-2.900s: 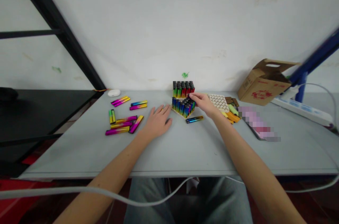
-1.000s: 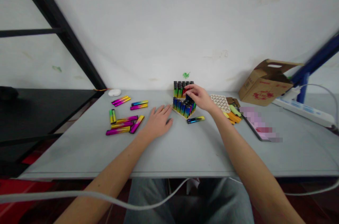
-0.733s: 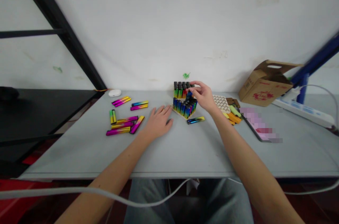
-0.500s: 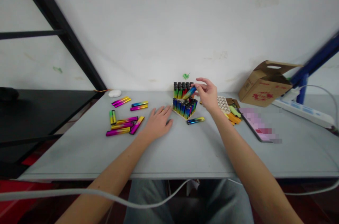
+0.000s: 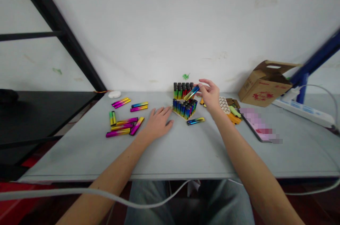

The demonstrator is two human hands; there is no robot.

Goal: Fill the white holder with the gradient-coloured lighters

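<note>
Rack [image 5: 177, 111] looks pretty full mid-table, loose lighters [image 5: 123, 124] sit off to its left, right hand [image 5: 209, 95] pinches one lighter [image 5: 191, 93] just above it, left hand [image 5: 159, 123] lies open on the table [image 5: 202, 157].

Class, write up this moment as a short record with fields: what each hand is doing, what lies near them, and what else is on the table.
Right hand: pinches a blue-and-gold lighter, tilted, beside a wooden rack of upright lighters.
Left hand: lies flat on the grey table, fingers spread.
Nearby: one loose lighter in front of the rack; magenta-and-gold lighters left of the left hand.
Rest: cardboard box, white power strip, cream holed tray.
</note>
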